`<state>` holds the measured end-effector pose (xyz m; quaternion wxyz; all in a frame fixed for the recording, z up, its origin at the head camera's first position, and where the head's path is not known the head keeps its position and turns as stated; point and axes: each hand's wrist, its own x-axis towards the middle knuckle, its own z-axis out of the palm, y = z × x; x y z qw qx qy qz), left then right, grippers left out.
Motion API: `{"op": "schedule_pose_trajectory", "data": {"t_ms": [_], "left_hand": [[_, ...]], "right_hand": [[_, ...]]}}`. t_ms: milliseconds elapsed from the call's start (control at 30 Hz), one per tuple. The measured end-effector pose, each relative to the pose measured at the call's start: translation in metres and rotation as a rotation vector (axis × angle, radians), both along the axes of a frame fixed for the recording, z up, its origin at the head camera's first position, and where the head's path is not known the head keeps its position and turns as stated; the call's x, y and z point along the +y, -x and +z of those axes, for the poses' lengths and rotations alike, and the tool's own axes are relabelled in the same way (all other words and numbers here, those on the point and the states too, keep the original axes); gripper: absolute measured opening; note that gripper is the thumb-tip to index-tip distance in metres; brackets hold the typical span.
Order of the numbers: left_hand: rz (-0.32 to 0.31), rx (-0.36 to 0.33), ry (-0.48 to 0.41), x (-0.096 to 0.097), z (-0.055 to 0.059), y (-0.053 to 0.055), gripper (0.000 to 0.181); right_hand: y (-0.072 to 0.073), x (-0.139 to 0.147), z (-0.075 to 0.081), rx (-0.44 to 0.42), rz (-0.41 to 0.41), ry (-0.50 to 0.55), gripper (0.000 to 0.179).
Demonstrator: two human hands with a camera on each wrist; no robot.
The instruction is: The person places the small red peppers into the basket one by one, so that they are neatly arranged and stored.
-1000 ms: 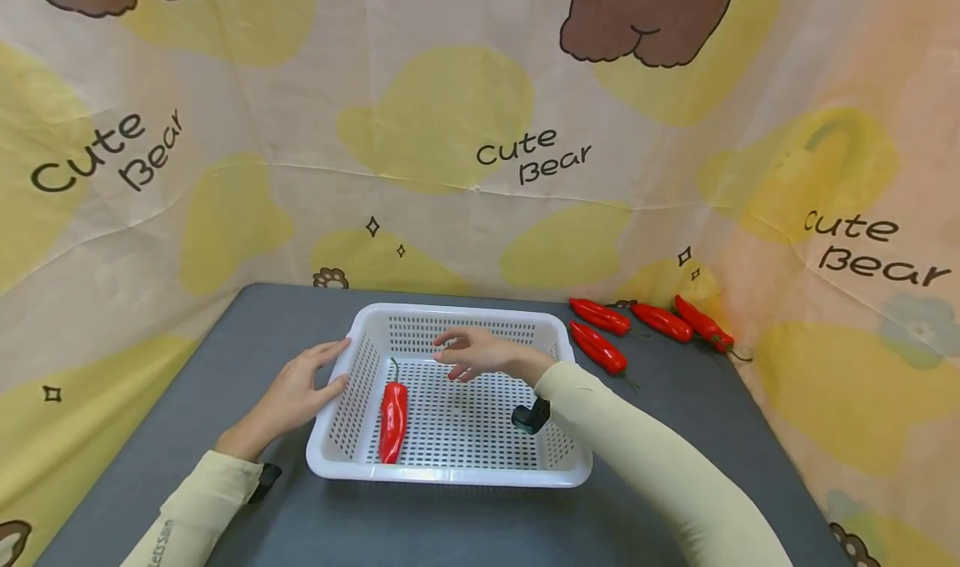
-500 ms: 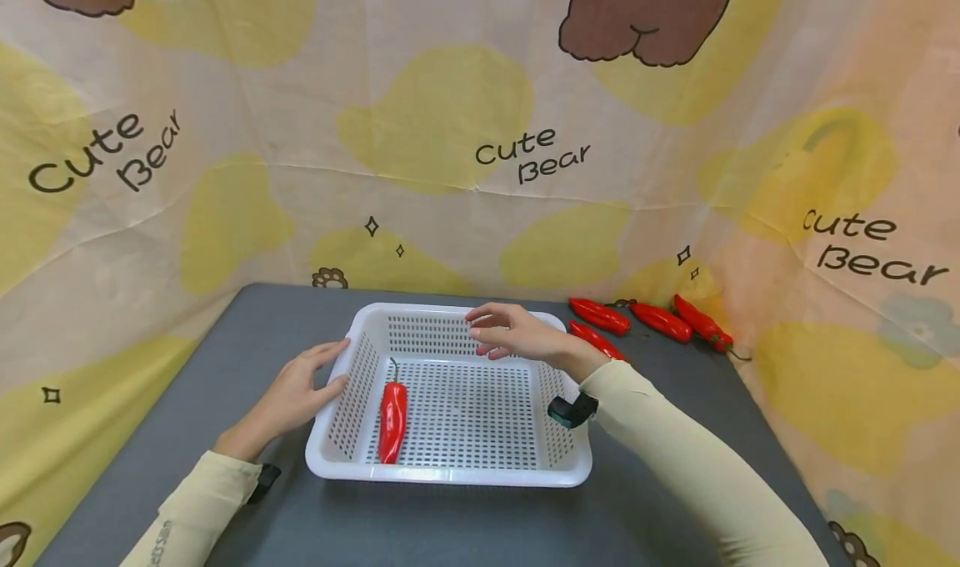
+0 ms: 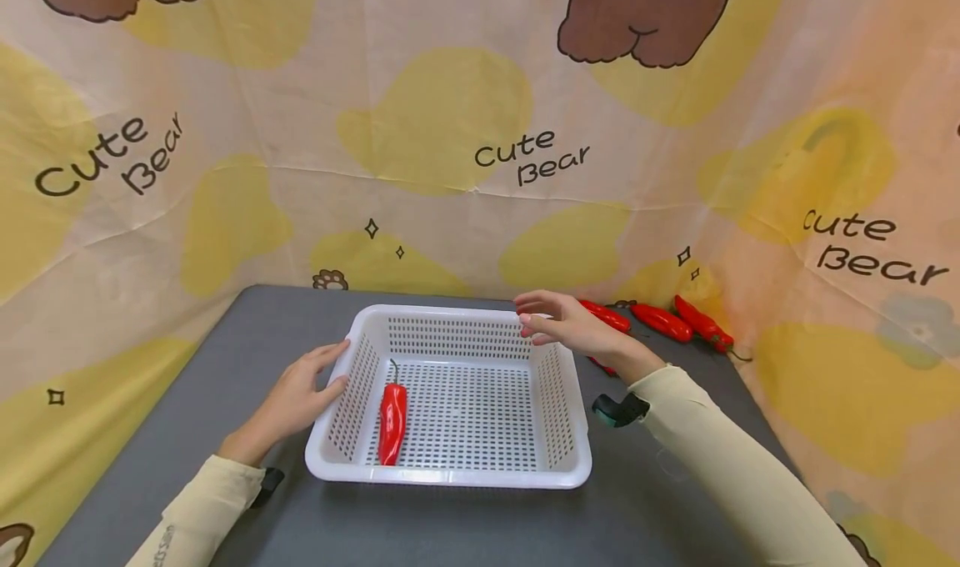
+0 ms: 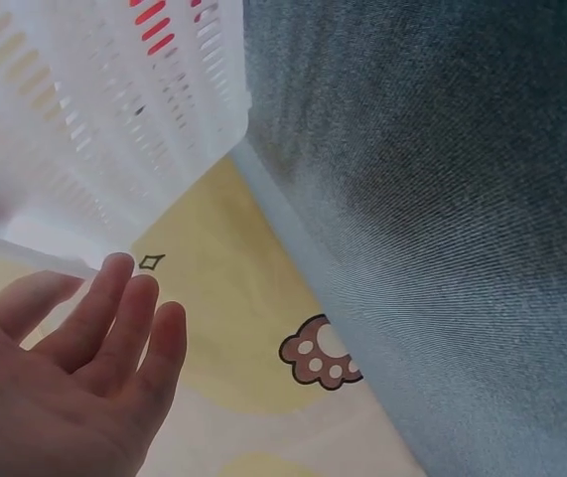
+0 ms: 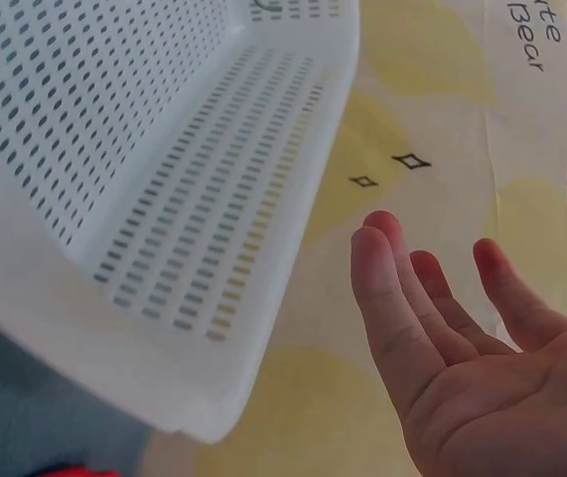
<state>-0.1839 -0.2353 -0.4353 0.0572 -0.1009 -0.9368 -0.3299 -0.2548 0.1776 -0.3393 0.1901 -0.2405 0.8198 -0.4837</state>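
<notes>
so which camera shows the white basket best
The head view: nearly all of the white basket shows there, floor included, with one red pepper inside. The left wrist view shows only a slotted side, cut off by the frame; the right wrist view shows part of the holed floor, slotted walls and some rim.

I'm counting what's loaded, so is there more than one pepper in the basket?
No, only one red pepper lies inside the white basket in the head view.
</notes>
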Motion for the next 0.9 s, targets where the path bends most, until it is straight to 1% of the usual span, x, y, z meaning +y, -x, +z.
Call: {"op": "schedule_pose_trajectory", "data": {"t_ms": [200, 433, 567, 733, 900], "left_hand": [[0.005, 0.0, -0.013, 0.0, -0.003, -0.001, 0.059], [-0.009, 0.027, -0.017, -0.001, -0.004, 0.0, 0.058], [-0.019, 0.041, -0.016, -0.002, -0.004, 0.0, 0.058], [-0.013, 0.047, -0.022, -0.004, -0.005, 0.001, 0.057], [-0.005, 0.034, -0.022, -0.003, -0.005, 0.0, 0.059]], "right_hand": [[0.002, 0.016, -0.003, 0.021, -0.041, 0.009, 0.049], [0.006, 0.028, -0.007, 0.085, -0.022, 0.012, 0.05], [0.008, 0.036, -0.011, 0.1, -0.038, 0.016, 0.048], [0.012, 0.05, -0.018, 0.1, -0.101, -0.005, 0.05], [0.016, 0.072, -0.029, 0.1, -0.204, -0.08, 0.05]]}}
